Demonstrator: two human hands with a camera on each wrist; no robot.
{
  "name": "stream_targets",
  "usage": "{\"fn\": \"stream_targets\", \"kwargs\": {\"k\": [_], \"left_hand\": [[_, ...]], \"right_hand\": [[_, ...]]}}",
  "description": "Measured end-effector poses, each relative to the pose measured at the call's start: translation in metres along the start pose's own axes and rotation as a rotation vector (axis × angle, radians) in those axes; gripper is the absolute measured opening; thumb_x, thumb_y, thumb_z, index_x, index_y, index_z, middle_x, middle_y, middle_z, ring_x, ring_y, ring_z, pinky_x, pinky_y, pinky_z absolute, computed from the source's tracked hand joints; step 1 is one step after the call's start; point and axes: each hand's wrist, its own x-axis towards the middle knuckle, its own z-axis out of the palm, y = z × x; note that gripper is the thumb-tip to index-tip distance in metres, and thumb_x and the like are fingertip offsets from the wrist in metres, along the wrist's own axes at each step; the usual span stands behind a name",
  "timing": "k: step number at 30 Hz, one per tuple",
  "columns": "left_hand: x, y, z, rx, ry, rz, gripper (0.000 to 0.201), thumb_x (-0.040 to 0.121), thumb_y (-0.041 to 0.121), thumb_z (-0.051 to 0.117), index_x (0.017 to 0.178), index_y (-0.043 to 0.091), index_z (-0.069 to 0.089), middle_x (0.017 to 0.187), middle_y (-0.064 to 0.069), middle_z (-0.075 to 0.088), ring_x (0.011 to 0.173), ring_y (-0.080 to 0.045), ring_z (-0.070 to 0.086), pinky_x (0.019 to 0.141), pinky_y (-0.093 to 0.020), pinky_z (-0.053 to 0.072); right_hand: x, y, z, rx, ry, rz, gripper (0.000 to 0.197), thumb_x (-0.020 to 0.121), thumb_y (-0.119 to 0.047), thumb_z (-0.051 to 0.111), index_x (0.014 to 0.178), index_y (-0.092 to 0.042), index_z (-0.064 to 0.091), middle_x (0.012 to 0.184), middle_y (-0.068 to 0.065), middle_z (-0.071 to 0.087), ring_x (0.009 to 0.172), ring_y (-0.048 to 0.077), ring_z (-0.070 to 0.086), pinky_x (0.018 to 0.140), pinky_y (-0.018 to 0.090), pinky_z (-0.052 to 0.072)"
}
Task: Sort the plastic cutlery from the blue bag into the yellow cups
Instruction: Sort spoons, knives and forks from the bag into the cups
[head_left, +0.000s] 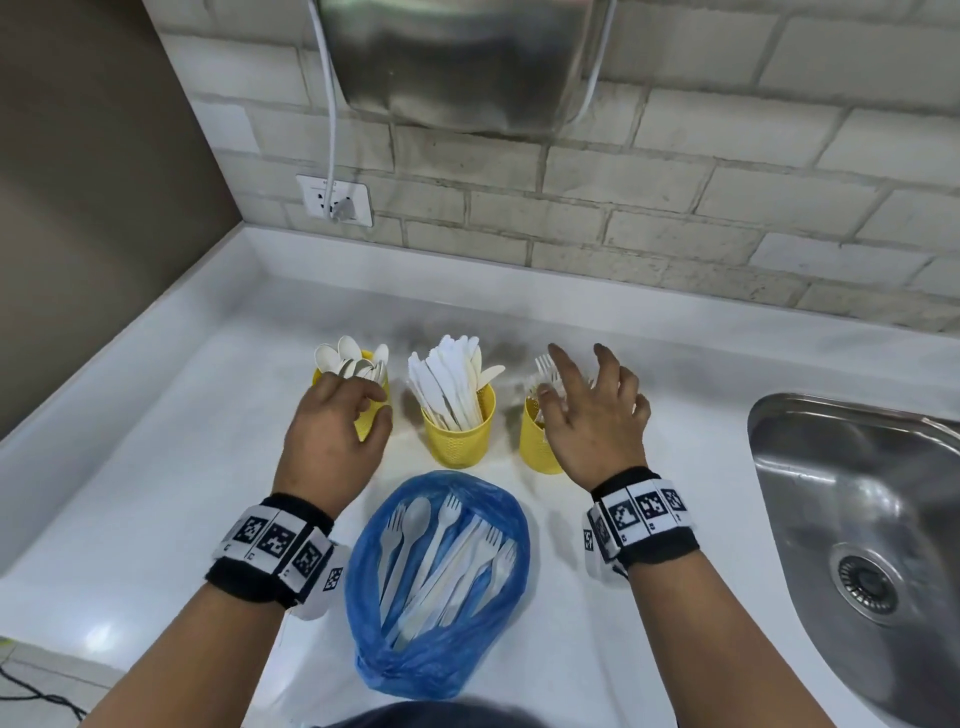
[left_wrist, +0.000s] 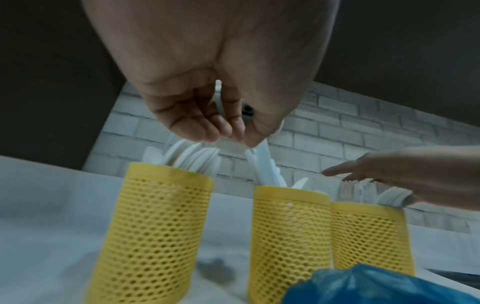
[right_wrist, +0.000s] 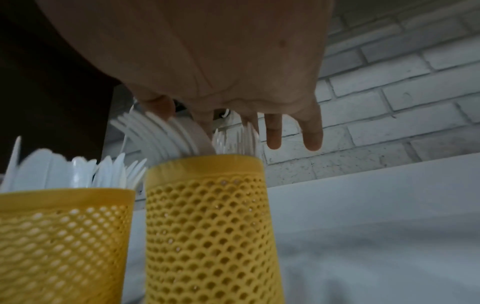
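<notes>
Three yellow mesh cups stand in a row on the white counter (head_left: 156, 493). The left cup (head_left: 366, 428) holds spoons, the middle cup (head_left: 460, 436) knives and the right cup (head_left: 537, 447) forks. My left hand (head_left: 371, 402) hovers over the spoon cup (left_wrist: 153, 226) with its fingers (left_wrist: 207, 127) loosely curled downward and nothing seen in them. My right hand (head_left: 571, 384) is spread flat over the fork cup (right_wrist: 207, 226), its fingers straight and brushing the forks (right_wrist: 182, 133). In front of the cups lies the open blue bag (head_left: 441, 660), holding several forks and a spoon (head_left: 415, 519).
A steel sink (head_left: 857, 519) is sunk into the counter at the right. On the brick wall behind hangs a metal hand dryer (head_left: 457, 62), its cable running to an outlet (head_left: 335, 200). A brown wall closes off the left side.
</notes>
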Motion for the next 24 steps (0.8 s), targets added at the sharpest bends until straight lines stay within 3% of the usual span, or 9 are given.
{"fn": "stream_targets", "kwargs": {"k": [6,9,13,16,20,24], "left_hand": [[0.003,-0.037,-0.005,0.11,-0.035,-0.096,0.026,0.085,0.009,0.073,0.11,0.015,0.071,0.108,-0.007,0.059,0.092,-0.031,0.063,0.079,-0.04,0.054],[0.003,-0.044,-0.002,0.141,-0.089,-0.069,0.027,0.087,0.008,0.073,0.113,0.014,0.073,0.11,-0.008,0.064,0.096,-0.032,0.062,0.083,-0.041,0.054],[0.005,-0.05,0.001,0.135,-0.081,-0.05,0.024,0.088,0.008,0.071,0.111,0.014,0.073,0.106,-0.008,0.066,0.092,-0.033,0.061,0.082,-0.043,0.055],[0.006,-0.051,0.002,0.107,-0.07,-0.045,0.021,0.089,0.006,0.07,0.108,0.014,0.073,0.103,-0.007,0.066,0.092,-0.032,0.061,0.081,-0.044,0.056],[0.006,-0.051,0.001,0.078,-0.049,-0.037,0.02,0.089,0.001,0.067,0.103,0.014,0.075,0.102,-0.006,0.067,0.092,-0.032,0.062,0.081,-0.044,0.056],[0.005,-0.05,-0.001,0.097,-0.06,-0.022,0.021,0.089,0.0,0.067,0.102,0.014,0.075,0.1,-0.007,0.067,0.088,-0.032,0.062,0.08,-0.043,0.055]], "right_hand": [[-0.021,0.01,-0.004,0.393,-0.017,-0.018,0.081,0.089,-0.063,0.058,0.157,-0.044,0.019,0.165,0.006,0.011,0.152,0.029,0.012,0.12,0.054,0.023],[-0.028,0.019,0.009,0.393,-0.077,-0.055,0.101,0.079,-0.045,0.079,0.158,-0.039,0.017,0.163,0.005,0.009,0.153,0.03,0.016,0.122,0.048,0.027],[-0.025,0.026,0.028,0.489,0.035,-0.022,0.096,0.08,-0.014,0.081,0.158,-0.029,0.028,0.152,0.008,0.026,0.139,0.03,0.041,0.113,0.032,0.038],[-0.023,0.025,0.037,0.504,0.101,-0.002,0.098,0.079,-0.015,0.082,0.158,-0.03,0.027,0.147,0.007,0.031,0.134,0.027,0.044,0.112,0.038,0.043],[-0.024,0.02,0.042,0.555,0.113,0.026,0.103,0.079,-0.019,0.084,0.16,-0.027,0.02,0.148,0.01,0.032,0.133,0.027,0.045,0.109,0.032,0.04],[-0.027,0.021,0.046,0.544,0.144,0.036,0.102,0.078,-0.024,0.084,0.158,-0.03,0.022,0.14,0.008,0.035,0.129,0.029,0.047,0.11,0.045,0.044]]}}
